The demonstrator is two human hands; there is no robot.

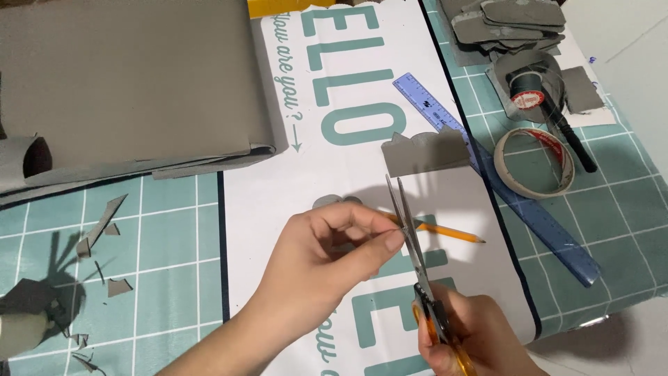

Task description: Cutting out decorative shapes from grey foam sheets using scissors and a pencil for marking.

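Observation:
My right hand (pixel 480 334) grips the orange handles of a pair of scissors (pixel 410 237), blades pointing away from me and slightly apart. My left hand (pixel 327 264) pinches something small by thumb and forefinger right at the blades; the piece itself is too small to make out. A yellow pencil (pixel 452 235) lies on the white sheet just beyond the blades. A cut grey piece (pixel 424 153) with a notched top edge lies further back, and another grey piece (pixel 337 202) peeks out above my left fingers.
A big roll of grey material (pixel 132 83) fills the back left. A blue ruler (pixel 501 181), a tape ring (pixel 534 161), a black thread spool (pixel 527 87) and stacked grey cutouts (pixel 508 24) sit at right. Grey scraps (pixel 104 230) litter the teal grid mat.

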